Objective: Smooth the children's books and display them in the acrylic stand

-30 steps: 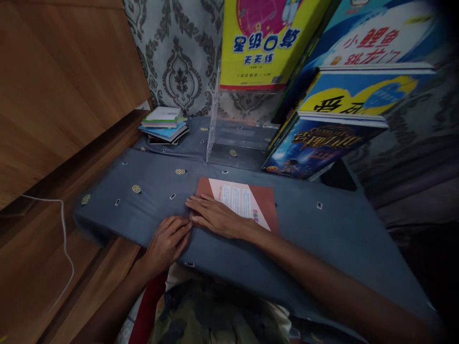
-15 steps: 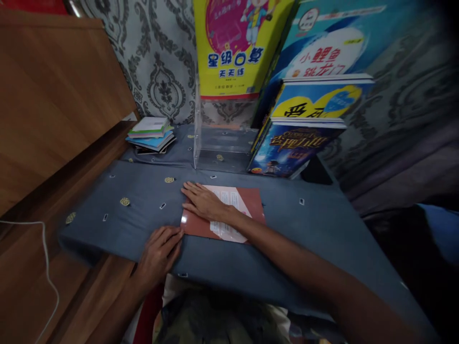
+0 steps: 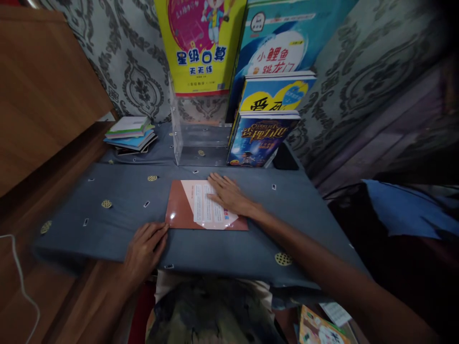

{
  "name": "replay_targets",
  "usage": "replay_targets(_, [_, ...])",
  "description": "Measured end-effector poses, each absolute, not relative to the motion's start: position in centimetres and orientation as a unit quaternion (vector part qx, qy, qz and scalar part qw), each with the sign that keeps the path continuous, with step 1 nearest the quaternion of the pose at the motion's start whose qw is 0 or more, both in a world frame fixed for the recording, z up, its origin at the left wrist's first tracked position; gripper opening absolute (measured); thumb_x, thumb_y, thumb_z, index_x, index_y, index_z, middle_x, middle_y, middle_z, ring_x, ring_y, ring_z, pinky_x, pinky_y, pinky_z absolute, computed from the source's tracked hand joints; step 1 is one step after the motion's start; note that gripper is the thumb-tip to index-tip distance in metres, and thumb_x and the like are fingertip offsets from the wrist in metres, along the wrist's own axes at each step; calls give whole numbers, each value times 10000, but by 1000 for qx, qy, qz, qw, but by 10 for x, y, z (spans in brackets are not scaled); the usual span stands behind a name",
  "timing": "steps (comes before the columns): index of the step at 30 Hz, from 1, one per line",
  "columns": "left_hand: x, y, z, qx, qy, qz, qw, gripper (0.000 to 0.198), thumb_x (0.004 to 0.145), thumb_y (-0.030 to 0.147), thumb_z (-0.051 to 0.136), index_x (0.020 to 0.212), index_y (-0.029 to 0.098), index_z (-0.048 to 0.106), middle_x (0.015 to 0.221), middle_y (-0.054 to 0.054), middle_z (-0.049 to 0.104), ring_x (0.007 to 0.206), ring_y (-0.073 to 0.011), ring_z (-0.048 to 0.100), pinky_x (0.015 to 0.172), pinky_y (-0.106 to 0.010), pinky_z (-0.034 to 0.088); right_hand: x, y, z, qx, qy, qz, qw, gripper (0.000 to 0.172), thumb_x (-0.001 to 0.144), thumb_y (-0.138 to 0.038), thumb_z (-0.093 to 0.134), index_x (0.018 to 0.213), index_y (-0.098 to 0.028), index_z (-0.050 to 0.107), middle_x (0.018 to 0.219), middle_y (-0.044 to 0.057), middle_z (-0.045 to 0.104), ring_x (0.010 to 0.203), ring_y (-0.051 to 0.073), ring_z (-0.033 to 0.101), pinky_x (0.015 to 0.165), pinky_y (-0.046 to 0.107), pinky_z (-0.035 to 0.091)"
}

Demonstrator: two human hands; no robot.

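A thin reddish-brown booklet (image 3: 181,210) with a white text panel lies flat on a table covered in grey-blue cloth (image 3: 118,224). My right hand (image 3: 229,193) lies flat on the booklet's right part, fingers stretched out and pointing left. My left hand (image 3: 145,246) rests on the cloth, fingers extended, fingertips touching the booklet's near left corner. Neither hand holds anything.
A clear acrylic stand (image 3: 195,141) sits behind the booklet. Large picture books lean against the patterned wall: a yellow one (image 3: 199,45), a teal one (image 3: 287,38), and a dark blue one (image 3: 260,141). A small stack of booklets (image 3: 129,134) lies at the back left. Wooden furniture (image 3: 39,95) borders the left.
My right hand slid from the booklet's left edge to its right part. The booklet now lies squarer to the table's front edge. My left hand stayed at its near left corner.
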State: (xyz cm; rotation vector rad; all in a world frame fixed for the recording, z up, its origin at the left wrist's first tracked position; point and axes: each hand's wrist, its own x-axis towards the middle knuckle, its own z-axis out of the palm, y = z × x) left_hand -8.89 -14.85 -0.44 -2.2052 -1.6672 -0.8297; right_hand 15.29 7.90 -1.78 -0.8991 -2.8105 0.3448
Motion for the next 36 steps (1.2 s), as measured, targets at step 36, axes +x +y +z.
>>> replay_targets(36, [-38, -113, 13, -810, -580, -40, 78, 448, 990, 321, 516, 1394, 128, 510, 1434, -182, 574, 1354, -324, 522, 1072, -492, 474, 193, 79, -26, -367, -912, 129, 129, 662, 1017, -553, 251, 1541, -162, 355, 1611, 125, 355, 1511, 287, 277, 1235, 537, 236])
